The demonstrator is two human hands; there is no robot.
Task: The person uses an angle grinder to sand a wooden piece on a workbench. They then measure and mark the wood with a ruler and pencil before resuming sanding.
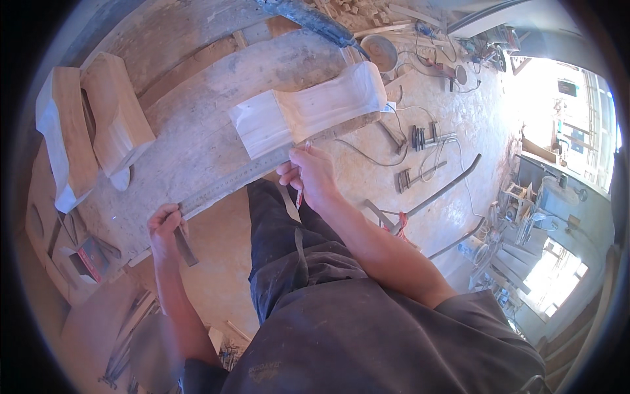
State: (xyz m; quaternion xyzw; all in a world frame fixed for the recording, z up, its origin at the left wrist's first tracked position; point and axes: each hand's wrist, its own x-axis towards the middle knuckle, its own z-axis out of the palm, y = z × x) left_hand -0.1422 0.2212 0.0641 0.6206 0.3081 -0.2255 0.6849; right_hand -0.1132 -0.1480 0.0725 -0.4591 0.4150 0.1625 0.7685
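A steel square (231, 182) with a marked blade lies along the near edge of the workbench (197, 111). My left hand (164, 221) is closed on its left end, where the short leg juts toward me. The blade's far end reaches the near corner of a pale carved wood piece (328, 100), which lies on the bench with a stepped, curved profile. Next to that corner, my right hand (312, 172) pinches a slim red-and-white pencil (300, 199). Its upper end shows above the fingers, close to the wood.
Two similar carved wood pieces (125, 111) stand on the bench at the left. A red-and-dark box (90, 259) sits near the left end. On the floor to the right are several clamps (420, 138), long metal bars (446, 187), cables and an angle grinder (453, 71). A round bucket (379, 52) stands beyond the bench.
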